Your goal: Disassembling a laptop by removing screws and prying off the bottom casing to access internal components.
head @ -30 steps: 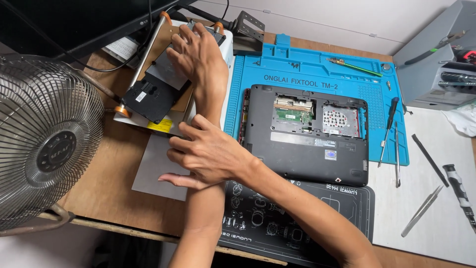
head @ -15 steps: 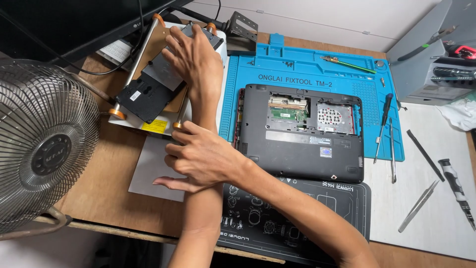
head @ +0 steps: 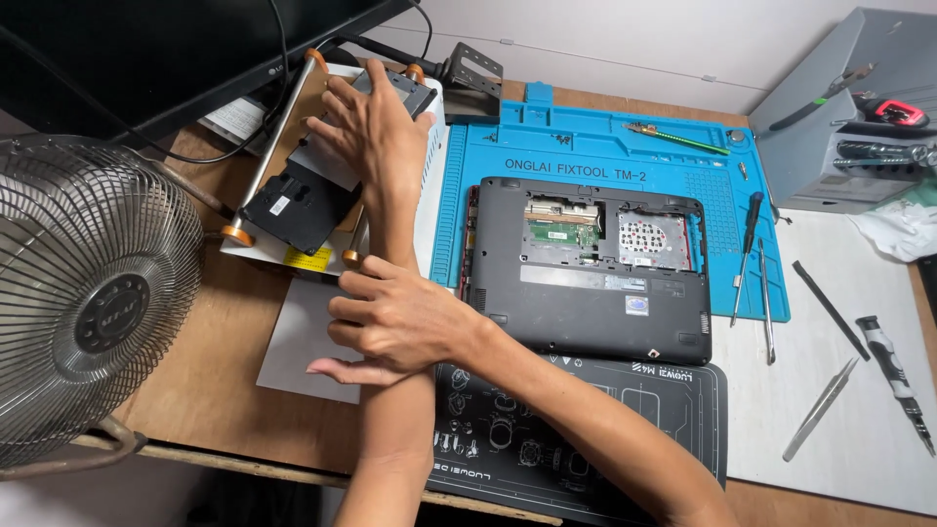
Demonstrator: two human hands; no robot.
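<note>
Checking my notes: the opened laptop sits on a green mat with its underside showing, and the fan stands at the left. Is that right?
Not quite. The mat under the opened laptop is blue, not green, as the head view shows. The laptop does show its underside, and the fan stands at the left.

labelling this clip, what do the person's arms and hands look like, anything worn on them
Both forearms are bare, with no sleeves in view. The left hand and right hand wear no gloves, rings, watch or wristband that can be seen. Fingernails look short and unpainted.
</note>
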